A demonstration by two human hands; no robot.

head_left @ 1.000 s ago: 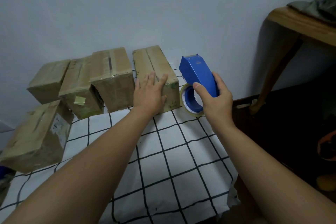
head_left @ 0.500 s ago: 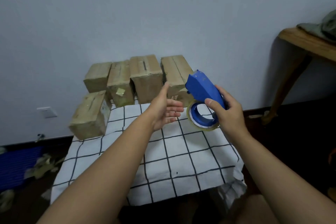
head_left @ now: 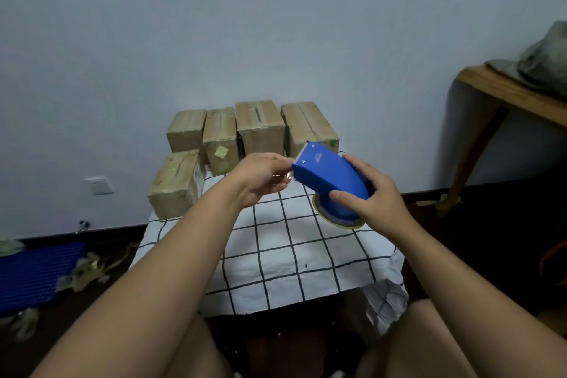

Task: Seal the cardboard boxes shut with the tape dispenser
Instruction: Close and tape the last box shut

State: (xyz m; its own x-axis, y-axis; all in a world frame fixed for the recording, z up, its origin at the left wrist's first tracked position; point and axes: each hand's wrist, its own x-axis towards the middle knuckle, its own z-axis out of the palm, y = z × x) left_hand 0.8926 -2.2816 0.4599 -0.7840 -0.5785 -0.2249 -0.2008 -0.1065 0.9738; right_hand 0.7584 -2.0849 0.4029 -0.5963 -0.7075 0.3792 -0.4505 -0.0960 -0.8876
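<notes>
Right-hand grip (head_left: 372,196) is wrapped around the blue tape dispenser (head_left: 333,176), held in the air over the far right of the surface (head_left: 276,255). Left-hand grip (head_left: 260,176) pinches at the cutter end, looks like on the tape end, though that part's blurry. No readable writing on the dispenser, just a faint mark. Five cardboard boxes (head_left: 259,127) sit at the back by the wall; one has a small yellowish sticker (head_left: 221,151). Checked cloth covers the surface, wall socket (head_left: 98,185) off left.

A blue tape dispenser (head_left: 333,176) is held tilted above the counter (head_left: 276,255). Five brown cardboard boxes (head_left: 259,127) sit closed at the counter's far edge.
</notes>
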